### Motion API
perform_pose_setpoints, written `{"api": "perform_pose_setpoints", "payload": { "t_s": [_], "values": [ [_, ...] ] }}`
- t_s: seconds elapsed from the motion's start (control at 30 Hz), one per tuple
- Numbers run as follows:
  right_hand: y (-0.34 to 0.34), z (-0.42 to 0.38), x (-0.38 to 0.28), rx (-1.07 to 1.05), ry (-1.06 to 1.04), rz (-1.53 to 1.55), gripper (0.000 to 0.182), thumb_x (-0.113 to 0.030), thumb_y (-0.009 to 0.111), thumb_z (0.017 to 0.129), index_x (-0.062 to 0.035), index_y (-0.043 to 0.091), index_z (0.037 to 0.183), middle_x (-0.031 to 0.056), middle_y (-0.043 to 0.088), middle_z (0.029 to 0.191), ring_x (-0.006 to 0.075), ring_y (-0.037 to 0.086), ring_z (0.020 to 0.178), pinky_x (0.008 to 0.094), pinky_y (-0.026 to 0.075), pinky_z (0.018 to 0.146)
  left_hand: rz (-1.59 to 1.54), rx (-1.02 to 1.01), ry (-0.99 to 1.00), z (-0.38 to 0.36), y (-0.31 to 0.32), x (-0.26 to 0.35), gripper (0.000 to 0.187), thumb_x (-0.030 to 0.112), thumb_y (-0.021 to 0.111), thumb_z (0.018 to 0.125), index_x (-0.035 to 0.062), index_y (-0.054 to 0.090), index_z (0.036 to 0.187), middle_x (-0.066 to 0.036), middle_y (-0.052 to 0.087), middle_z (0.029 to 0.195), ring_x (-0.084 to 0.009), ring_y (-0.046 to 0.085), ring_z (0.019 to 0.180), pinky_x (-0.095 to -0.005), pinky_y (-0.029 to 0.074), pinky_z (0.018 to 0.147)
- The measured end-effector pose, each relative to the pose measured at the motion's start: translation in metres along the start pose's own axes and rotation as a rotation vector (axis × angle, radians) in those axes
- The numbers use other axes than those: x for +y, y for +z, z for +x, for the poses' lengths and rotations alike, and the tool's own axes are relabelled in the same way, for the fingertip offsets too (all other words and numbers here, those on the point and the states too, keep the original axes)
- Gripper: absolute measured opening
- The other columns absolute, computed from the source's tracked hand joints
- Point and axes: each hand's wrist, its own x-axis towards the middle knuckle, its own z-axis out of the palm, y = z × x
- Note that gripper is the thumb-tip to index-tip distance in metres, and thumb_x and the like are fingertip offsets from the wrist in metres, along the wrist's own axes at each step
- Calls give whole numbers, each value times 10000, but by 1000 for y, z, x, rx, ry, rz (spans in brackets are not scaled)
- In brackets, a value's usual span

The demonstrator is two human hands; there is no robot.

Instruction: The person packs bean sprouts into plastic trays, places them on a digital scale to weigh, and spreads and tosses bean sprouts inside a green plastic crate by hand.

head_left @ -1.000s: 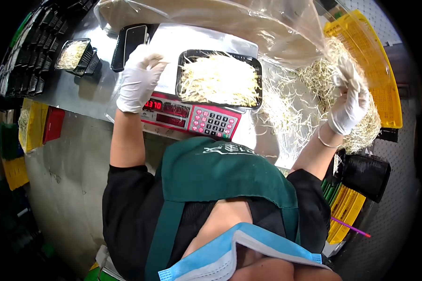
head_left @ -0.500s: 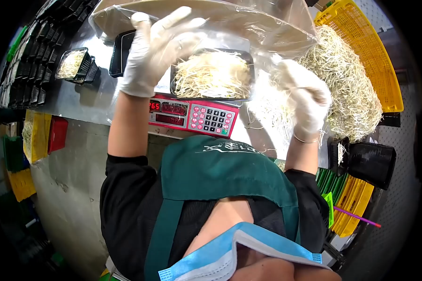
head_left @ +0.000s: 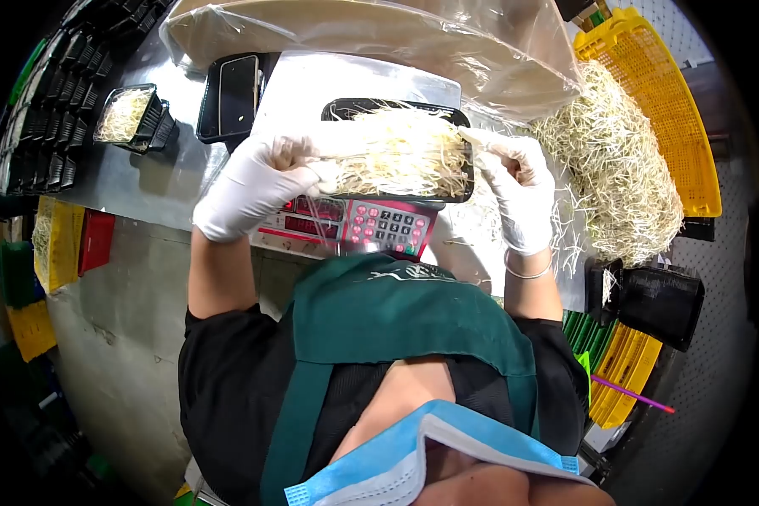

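A black plastic tray [head_left: 468, 181] heaped with pale bean sprouts [head_left: 396, 156] is between my two gloved hands, over the front part of the scale platform [head_left: 354, 76]. My left hand [head_left: 253, 181] is closed at the tray's left end, thumb against the sprouts there; the exact grip is partly hidden. A few thin strands hang below its fingertips. At the opposite end, my right hand [head_left: 519, 190] has its fingers curled on the tray's right rim. Under the tray's near edge shows the red scale's keypad [head_left: 388, 223], with the display [head_left: 308, 215] beside it.
A large sprout pile [head_left: 616, 169] lies at right before a yellow crate [head_left: 666, 110]. A phone [head_left: 238, 88] rests on a black tray at left, near a small filled tray [head_left: 126, 115] and stacked black trays [head_left: 67, 101]. Clear plastic sheeting [head_left: 371, 34] spans the back.
My left hand has come down from above the tray to its left end, and my right hand has moved in to its right end. The tray has shifted right and nearer me, uncovering the platform.
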Motion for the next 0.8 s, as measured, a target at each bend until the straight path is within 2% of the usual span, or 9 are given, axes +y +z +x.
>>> {"api": "perform_pose_setpoints", "payload": {
  "t_s": [0.07,0.13,0.17,0.23,0.4,0.5,0.6,0.73,0.8],
  "values": [
    [0,17,10,59,-279,-336,233,-16,659,829,-18,587,1050,50,643,932,88,583,797,214,481,723,-10,161,126,14,15,-4,124,-22,581,851,5,625,964,-27,615,793,-78,587,711,-236,509,669],
    [1,42,15,128,-549,-643,249,-11,641,835,-9,582,1077,54,645,934,117,602,878,234,483,787,466,382,454,52,14,-32,159,51,562,886,3,616,1027,-30,624,850,-90,589,785,-237,490,740],
    [2,57,31,162,-455,-564,211,-65,651,810,-41,645,1019,74,640,990,149,585,942,266,475,815,582,490,576,75,13,-51,187,89,554,901,0,610,1055,-35,628,888,-97,589,826,-236,478,776],
    [3,76,68,197,-265,-415,196,-149,664,784,-57,702,953,99,644,1015,172,584,958,295,473,825,460,543,152,95,19,-56,287,157,577,895,0,589,1134,-82,608,1094,-141,576,962,-250,450,853],
    [8,62,94,135,53,-187,287,-224,626,857,7,652,1026,86,678,926,139,620,852,266,472,810,487,591,95,88,28,-78,318,228,524,897,63,595,1160,-138,609,1145,-304,539,1096,-373,410,934],
    [1,56,106,67,168,-80,298,-231,611,871,7,647,1046,74,678,915,139,616,861,275,466,816,-29,543,-96,88,32,-67,386,265,554,881,71,566,1214,-138,580,1204,-296,514,1142,-382,378,981],
    [-2,59,90,-44,225,-396,272,-271,604,888,-11,646,958,21,631,850,100,554,773,260,463,749,640,575,-2,121,14,-95,407,276,566,873,75,556,1227,-136,561,1232,-288,500,1160,-378,377,990],
    [7,75,68,-161,179,-612,301,-319,600,868,-28,629,938,83,632,868,183,586,727,321,477,742,1027,632,141,146,-9,-108,362,245,558,862,52,575,1167,-167,574,1183,-311,535,1084,-398,418,938],
    [23,82,60,-55,-305,-1140,356,-334,578,852,-54,581,1072,160,610,1008,295,608,779,388,480,769,972,667,225,152,-14,-110,309,207,541,855,26,601,1099,-200,600,1115,-339,579,997,-420,461,879]
  ]
}}
